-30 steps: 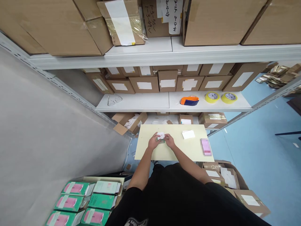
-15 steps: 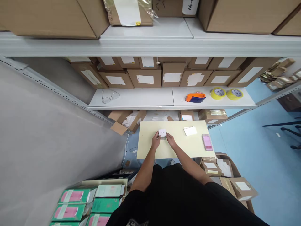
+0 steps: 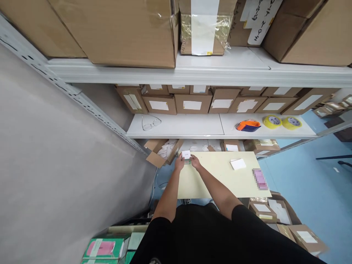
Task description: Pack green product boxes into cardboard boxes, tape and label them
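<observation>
Both hands hold a small white box [image 3: 186, 154] with dark print on its top and a greenish lower part facing me. My left hand [image 3: 179, 162] is closed on its left side, and my right hand [image 3: 195, 161] grips the right side. They are over the far left corner of a pale yellow table [image 3: 214, 183]. Whether the box touches the tabletop, I cannot tell. Farther right on the table lie white cards or flat boxes [image 3: 238, 164], slightly overlapping. A blurred pink item [image 3: 260, 179] is near the right edge.
Behind the table stands a shelf [image 3: 178, 126] with glasses [image 3: 151, 124], an orange and blue tape dispenser [image 3: 248, 125] and yellow tape rolls [image 3: 272, 121]. An open carton [image 3: 156, 160] with white paper is beyond the left corner. Green boxes [image 3: 103, 248] are at lower left, cartons [image 3: 304, 236] at lower right.
My hands have carried the white box leftward and away from me, from above the tabletop's left half to its far left corner. The head view has turned left.
</observation>
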`<move>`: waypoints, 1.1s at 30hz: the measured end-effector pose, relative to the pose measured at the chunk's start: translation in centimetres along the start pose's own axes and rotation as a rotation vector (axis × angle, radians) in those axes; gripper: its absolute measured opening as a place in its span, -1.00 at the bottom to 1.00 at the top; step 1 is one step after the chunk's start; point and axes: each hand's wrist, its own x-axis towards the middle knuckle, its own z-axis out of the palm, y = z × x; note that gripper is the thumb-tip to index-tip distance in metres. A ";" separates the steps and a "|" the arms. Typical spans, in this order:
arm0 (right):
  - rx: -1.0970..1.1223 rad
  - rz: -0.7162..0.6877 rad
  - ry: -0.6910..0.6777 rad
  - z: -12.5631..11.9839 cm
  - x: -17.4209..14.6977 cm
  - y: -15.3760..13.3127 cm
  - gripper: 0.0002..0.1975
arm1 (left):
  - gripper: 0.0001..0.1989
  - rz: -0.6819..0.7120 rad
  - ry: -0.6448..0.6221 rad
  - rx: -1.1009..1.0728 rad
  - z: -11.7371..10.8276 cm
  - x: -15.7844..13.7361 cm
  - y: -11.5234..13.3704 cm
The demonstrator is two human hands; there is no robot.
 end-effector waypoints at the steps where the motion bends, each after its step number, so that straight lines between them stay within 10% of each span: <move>1: -0.014 0.018 0.026 -0.4 -0.3 -0.2 -0.60 | -0.41 -0.012 0.000 0.025 -0.3 -0.1 0.3; 9: -0.058 -0.059 0.316 -11.3 -3.9 -0.8 -0.61 | -0.41 0.075 0.150 0.189 1.6 -1.9 4.6; 18: -0.095 -0.170 0.649 -26.7 -7.8 0.2 -0.57 | -0.51 0.385 -0.034 0.018 14.0 -3.1 14.1; 28: -0.501 -0.527 0.573 -43.3 0.6 -7.9 -0.37 | -0.49 0.320 -0.162 -0.033 24.4 -5.4 18.7; 33: -0.784 -0.436 0.387 -46.3 4.3 -12.3 -0.43 | -0.50 0.260 -0.089 -0.036 26.1 -7.3 18.0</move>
